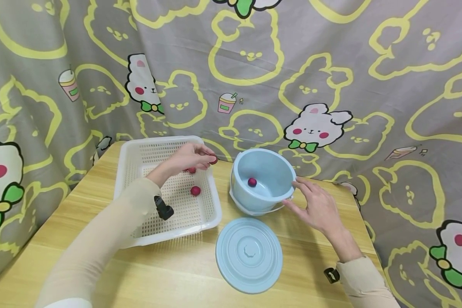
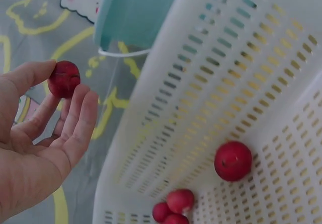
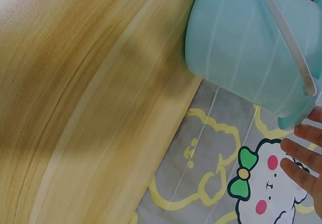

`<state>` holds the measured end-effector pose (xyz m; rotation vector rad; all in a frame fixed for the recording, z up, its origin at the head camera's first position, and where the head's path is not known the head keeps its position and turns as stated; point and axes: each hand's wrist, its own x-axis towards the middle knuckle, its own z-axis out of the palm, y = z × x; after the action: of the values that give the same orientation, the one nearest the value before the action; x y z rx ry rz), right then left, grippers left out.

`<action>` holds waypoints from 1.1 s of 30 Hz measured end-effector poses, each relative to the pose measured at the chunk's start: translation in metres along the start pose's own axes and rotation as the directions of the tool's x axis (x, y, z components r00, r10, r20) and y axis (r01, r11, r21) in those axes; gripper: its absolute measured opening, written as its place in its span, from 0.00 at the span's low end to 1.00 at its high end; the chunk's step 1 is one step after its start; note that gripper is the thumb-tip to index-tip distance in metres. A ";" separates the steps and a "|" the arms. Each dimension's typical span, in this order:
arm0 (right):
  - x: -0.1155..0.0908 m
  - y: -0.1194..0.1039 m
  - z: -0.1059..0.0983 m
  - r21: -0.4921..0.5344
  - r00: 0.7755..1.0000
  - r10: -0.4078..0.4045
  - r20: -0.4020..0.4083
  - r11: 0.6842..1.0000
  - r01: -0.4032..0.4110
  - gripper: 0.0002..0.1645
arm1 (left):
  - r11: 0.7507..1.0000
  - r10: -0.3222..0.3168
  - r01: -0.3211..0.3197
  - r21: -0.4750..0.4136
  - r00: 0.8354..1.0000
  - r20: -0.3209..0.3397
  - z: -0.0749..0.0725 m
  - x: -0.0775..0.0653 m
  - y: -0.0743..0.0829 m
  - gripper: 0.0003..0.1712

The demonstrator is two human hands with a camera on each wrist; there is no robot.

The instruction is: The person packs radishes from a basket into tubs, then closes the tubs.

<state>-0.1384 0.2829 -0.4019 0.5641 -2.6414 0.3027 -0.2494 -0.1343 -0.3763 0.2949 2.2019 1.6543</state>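
While left hand (image 1: 190,157) pinches red ball (image 2: 64,79), spread right hand (image 1: 318,206) touches bucket (image 3: 229,43).

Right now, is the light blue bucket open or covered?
Open. The bucket is uncovered: its lid lies apart on the table, and the head view shows a round red item inside.

The person's left hand (image 1: 192,157) and right hand (image 1: 318,207) are bare. The left sleeve (image 1: 111,226) is cream, with a white part (image 1: 70,303) toward the elbow and a black angular fitting (image 1: 164,208); the right sleeve (image 1: 363,278), also cream, is creased beside a small black piece (image 1: 332,275).
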 end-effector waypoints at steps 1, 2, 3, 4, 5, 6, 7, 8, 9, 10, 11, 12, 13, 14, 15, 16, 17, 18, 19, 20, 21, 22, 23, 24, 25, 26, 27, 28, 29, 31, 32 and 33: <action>0.000 0.000 0.000 -0.002 1.000 0.001 0.001 1.000 -0.001 0.39 | 1.000 0.001 -0.001 -0.006 1.000 0.001 0.002 0.000 0.002 0.20; 0.000 0.000 -0.001 -0.004 1.000 0.001 0.002 1.000 -0.001 0.40 | 1.000 0.004 -0.004 -0.002 1.000 0.001 0.003 0.000 0.005 0.20; 0.000 0.000 -0.001 -0.005 1.000 0.003 0.002 1.000 -0.003 0.40 | 1.000 0.007 -0.007 -0.004 1.000 0.004 0.005 0.000 0.007 0.19; 0.000 -0.001 -0.001 -0.006 1.000 0.003 0.003 1.000 -0.003 0.40 | 1.000 0.009 -0.009 -0.006 1.000 0.005 0.006 0.000 0.009 0.19; 0.000 -0.001 -0.001 -0.007 1.000 0.004 0.003 1.000 -0.004 0.40 | 1.000 0.012 -0.012 -0.007 1.000 0.005 0.008 0.000 0.011 0.18; 0.000 -0.001 -0.001 -0.008 1.000 0.004 0.003 1.000 -0.004 0.40 | 1.000 0.014 -0.014 -0.012 1.000 0.007 0.009 0.000 0.014 0.17; 0.000 -0.001 0.000 -0.006 1.000 0.003 0.003 1.000 -0.003 0.40 | 1.000 0.021 -0.021 -0.015 1.000 0.010 0.011 0.000 0.016 0.17; 0.000 -0.001 0.000 -0.005 1.000 0.003 0.004 1.000 -0.003 0.40 | 0.999 0.028 -0.027 -0.020 1.000 0.014 0.012 0.001 0.018 0.17; 0.000 -0.001 0.000 -0.003 1.000 0.004 0.004 1.000 -0.004 0.40 | 0.999 0.032 -0.031 -0.025 0.999 0.017 0.014 0.001 0.021 0.16; 0.000 -0.001 0.000 -0.002 1.000 0.003 0.004 1.000 -0.003 0.40 | 0.999 0.036 -0.035 -0.035 0.999 0.018 0.016 0.002 0.023 0.16; 0.000 -0.001 0.000 -0.002 1.000 0.003 0.005 1.000 -0.003 0.40 | 0.998 0.039 -0.039 -0.043 0.999 0.022 0.017 0.002 0.025 0.16; 0.000 -0.001 0.000 -0.001 1.000 0.003 0.004 1.000 -0.003 0.39 | 0.998 0.042 -0.041 -0.051 0.999 0.024 0.019 0.003 0.027 0.17; 0.000 -0.001 0.000 0.000 1.000 0.003 0.003 1.000 -0.003 0.40 | 0.997 0.047 -0.045 -0.055 0.999 0.027 0.021 0.004 0.029 0.17; 0.000 -0.001 0.000 0.001 1.000 0.003 0.002 1.000 -0.003 0.39 | 0.997 0.048 -0.046 -0.054 0.999 0.027 0.022 0.004 0.031 0.17; 0.000 -0.001 0.000 0.002 1.000 0.002 -0.001 1.000 -0.002 0.39 | 0.997 0.049 -0.048 -0.052 0.998 0.026 0.024 0.005 0.032 0.17; 0.000 0.000 0.000 0.003 1.000 0.002 -0.002 1.000 -0.002 0.39 | 0.997 0.053 -0.051 -0.053 0.998 0.027 0.026 0.007 0.034 0.17; 0.000 -0.001 0.000 0.003 1.000 0.002 -0.002 1.000 -0.002 0.39 | 0.997 0.058 -0.056 -0.046 0.998 0.029 0.027 0.008 0.036 0.17; 0.000 -0.001 0.000 0.003 1.000 0.003 -0.002 1.000 -0.003 0.39 | 0.997 0.064 -0.062 -0.048 0.997 0.031 0.028 0.009 0.037 0.17; 0.000 -0.001 0.000 0.002 1.000 0.002 -0.001 1.000 -0.002 0.39 | 0.997 0.069 -0.068 -0.045 0.997 0.036 0.031 0.010 0.039 0.17; 0.000 -0.001 0.000 0.001 1.000 0.003 0.000 1.000 -0.003 0.39 | 0.996 0.075 -0.073 -0.043 0.996 0.040 0.033 0.011 0.041 0.17; 0.000 -0.001 0.000 0.000 1.000 0.003 0.001 1.000 -0.003 0.39 | 0.996 0.081 -0.079 -0.043 0.996 0.047 0.035 0.012 0.043 0.17; 0.000 0.000 0.000 -0.002 1.000 0.003 0.002 1.000 -0.003 0.39 | 0.995 0.089 -0.087 -0.041 0.995 0.053 0.037 0.013 0.045 0.16; 0.000 0.000 0.000 -0.003 1.000 0.004 0.004 1.000 -0.003 0.39 | 0.995 0.095 -0.092 -0.041 0.994 0.058 0.039 0.014 0.046 0.16; 0.000 0.000 0.000 -0.004 1.000 0.003 0.004 1.000 -0.003 0.39 | 0.994 0.098 -0.095 -0.045 0.993 0.060 0.041 0.015 0.048 0.16; 0.000 0.000 0.000 -0.004 1.000 0.003 0.004 1.000 -0.003 0.40 | 0.994 0.099 -0.097 -0.043 0.993 0.062 0.044 0.016 0.049 0.16; 0.000 0.000 0.000 -0.004 1.000 0.003 0.005 1.000 -0.003 0.40 | 0.994 0.100 -0.098 -0.044 0.993 0.064 0.046 0.017 0.051 0.15; 0.000 0.000 0.000 -0.004 1.000 0.003 0.005 1.000 -0.003 0.40 | 0.994 0.101 -0.098 -0.048 0.993 0.066 0.048 0.019 0.052 0.15; 0.000 0.000 0.000 -0.005 1.000 0.004 0.006 1.000 -0.004 0.40 | 0.994 0.100 -0.097 -0.051 0.993 0.068 0.051 0.020 0.053 0.15; 0.000 0.000 0.000 -0.005 1.000 0.004 0.006 1.000 -0.004 0.40 | 0.994 0.099 -0.095 -0.054 0.993 0.072 0.053 0.021 0.054 0.15; 0.000 0.000 0.000 -0.007 1.000 0.005 0.009 1.000 -0.005 0.40 | 0.994 0.098 -0.093 -0.056 0.992 0.083 0.057 0.024 0.056 0.15; 0.000 0.000 -0.001 -0.008 1.000 0.006 0.009 1.000 -0.006 0.40 | 0.994 0.099 -0.094 -0.054 0.991 0.089 0.060 0.025 0.057 0.15; 0.000 0.001 0.000 -0.010 1.000 0.006 0.010 1.000 -0.006 0.40 | 0.994 0.101 -0.096 -0.051 0.990 0.094 0.062 0.026 0.058 0.15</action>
<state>-0.1386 0.2836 -0.4015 0.5555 -2.6533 0.2896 -0.2509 -0.0534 -0.3397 0.4683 2.1057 1.7026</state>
